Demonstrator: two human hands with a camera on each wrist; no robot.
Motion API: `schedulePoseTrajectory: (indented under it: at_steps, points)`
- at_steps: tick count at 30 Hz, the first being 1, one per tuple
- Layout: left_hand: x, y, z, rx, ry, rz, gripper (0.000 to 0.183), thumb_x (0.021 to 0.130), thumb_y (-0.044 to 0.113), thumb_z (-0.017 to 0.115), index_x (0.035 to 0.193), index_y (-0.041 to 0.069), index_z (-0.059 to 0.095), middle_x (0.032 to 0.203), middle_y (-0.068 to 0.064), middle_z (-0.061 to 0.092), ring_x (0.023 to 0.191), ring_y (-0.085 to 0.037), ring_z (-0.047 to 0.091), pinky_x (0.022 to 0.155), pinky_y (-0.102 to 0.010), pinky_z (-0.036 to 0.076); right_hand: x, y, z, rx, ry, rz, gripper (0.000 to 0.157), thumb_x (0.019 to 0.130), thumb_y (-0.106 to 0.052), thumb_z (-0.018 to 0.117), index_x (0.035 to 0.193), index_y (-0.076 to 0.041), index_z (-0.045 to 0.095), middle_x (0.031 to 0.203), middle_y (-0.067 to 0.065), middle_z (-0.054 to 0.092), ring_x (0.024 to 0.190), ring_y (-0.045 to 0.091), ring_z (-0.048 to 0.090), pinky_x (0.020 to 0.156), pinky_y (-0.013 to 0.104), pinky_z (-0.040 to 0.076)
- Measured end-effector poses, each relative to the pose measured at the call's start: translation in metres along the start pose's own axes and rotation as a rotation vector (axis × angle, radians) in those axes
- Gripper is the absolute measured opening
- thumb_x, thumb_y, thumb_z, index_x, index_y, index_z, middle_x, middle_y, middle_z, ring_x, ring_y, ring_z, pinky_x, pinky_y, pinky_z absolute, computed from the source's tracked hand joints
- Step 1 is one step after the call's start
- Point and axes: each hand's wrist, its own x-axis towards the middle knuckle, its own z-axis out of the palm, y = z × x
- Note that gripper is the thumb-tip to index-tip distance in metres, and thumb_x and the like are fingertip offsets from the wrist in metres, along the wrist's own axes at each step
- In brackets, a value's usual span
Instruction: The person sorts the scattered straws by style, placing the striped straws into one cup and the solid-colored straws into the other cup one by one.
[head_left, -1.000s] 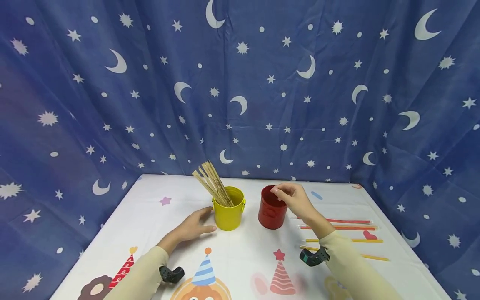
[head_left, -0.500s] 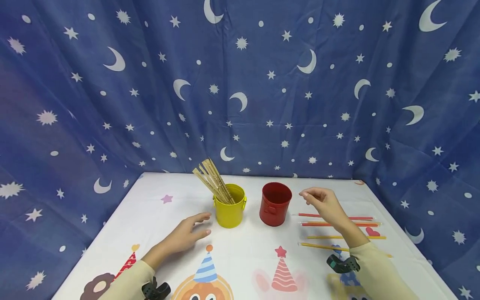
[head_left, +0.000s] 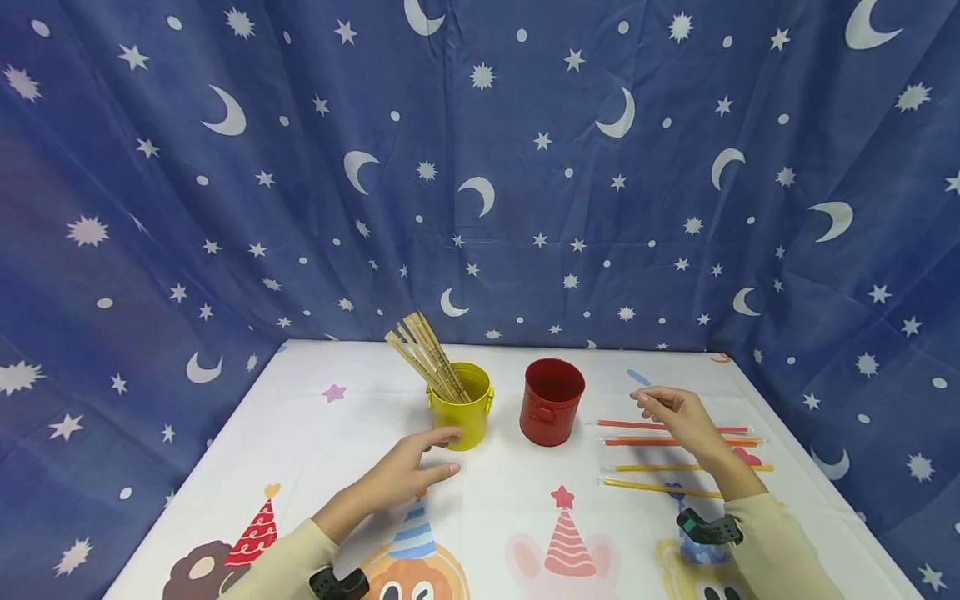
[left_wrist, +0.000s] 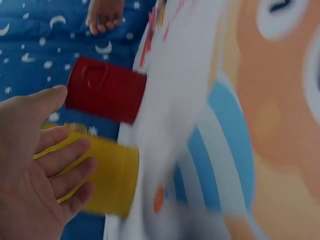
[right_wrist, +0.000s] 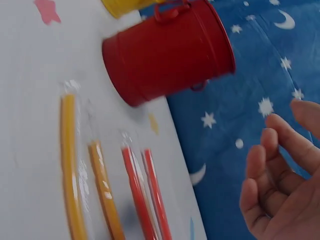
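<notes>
A yellow bucket (head_left: 459, 423) stands on the table with several tan, thin printed strips (head_left: 431, 362) leaning out of its left side. My left hand (head_left: 408, 473) is just in front of that bucket with fingers apart and nothing held; in the left wrist view its fingers overlap the yellow wall. To the right a red bucket (head_left: 551, 408) stands upright, its visible inside bare. My right hand (head_left: 686, 423) hovers over the right side of the table, fingers loosely bent and holding nothing. Below it lie red straws (right_wrist: 134, 185) and yellow straws (right_wrist: 72, 165) in clear wrappers.
A white tablecloth (head_left: 360, 433) printed with party-hat animals covers the table. Behind its back edge hangs a blue curtain (head_left: 517, 308) with moons and stars. The wrapped straws lie roughly side by side, pointing left and right.
My right hand has moved right, from above the red bucket to over the straws. My left hand drew back from the yellow bucket's side, then shifted right to its front.
</notes>
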Motion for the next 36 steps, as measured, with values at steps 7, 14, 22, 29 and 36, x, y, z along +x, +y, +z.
schedulePoseTrajectory:
  at_steps: [7,14,22,29,36]
  points:
    - [0.021,0.028,0.025,0.002,-0.028,0.014,0.060,0.099,0.037,0.064,0.152,0.018,0.044,0.157,-0.001,0.048,0.142,-0.028,0.049,0.115,-0.053,0.044,0.007,0.018,-0.015,-0.109,0.015,0.038,0.050,0.103,-0.040,0.056,0.133,0.000,0.063,0.123,0.015,0.068,0.095,0.001,0.059,0.084,0.017,0.052]
    - [0.044,0.040,0.056,-0.044,-0.026,-0.051,0.081,0.096,0.042,0.066,0.161,0.027,0.021,0.167,-0.003,0.030,0.153,-0.029,0.033,0.123,-0.057,0.033,0.009,0.034,-0.025,-0.102,0.040,0.018,0.047,0.103,-0.034,0.059,0.133,0.003,0.062,0.133,0.027,0.064,0.095,-0.018,0.054,0.083,0.008,0.048]
    - [0.078,0.033,0.095,0.009,0.115,-0.108,0.093,0.093,0.032,0.069,0.163,0.014,0.011,0.169,-0.011,0.022,0.156,-0.031,0.026,0.127,-0.053,0.026,0.011,0.049,-0.031,-0.135,0.059,0.065,0.047,0.101,-0.030,0.062,0.132,0.005,0.061,0.129,0.025,0.066,0.090,-0.016,0.055,0.079,0.009,0.050]
    - [0.103,0.021,0.110,-0.039,0.213,-0.153,0.102,0.087,0.027,0.076,0.163,0.010,0.010,0.168,-0.016,0.023,0.153,-0.037,0.030,0.125,-0.057,0.028,0.017,0.062,-0.027,-0.127,0.061,0.078,0.042,0.101,-0.021,0.063,0.131,0.008,0.061,0.124,0.026,0.066,0.087,-0.007,0.056,0.076,0.013,0.050]
    - [0.121,0.012,0.111,-0.182,0.215,-0.098,0.115,0.081,0.025,0.084,0.164,0.023,0.005,0.169,-0.012,0.024,0.153,-0.034,0.031,0.124,-0.057,0.031,0.021,0.068,-0.016,-0.078,0.039,0.101,0.038,0.100,-0.013,0.064,0.131,0.008,0.061,0.117,0.020,0.067,0.088,-0.001,0.057,0.077,0.013,0.051]
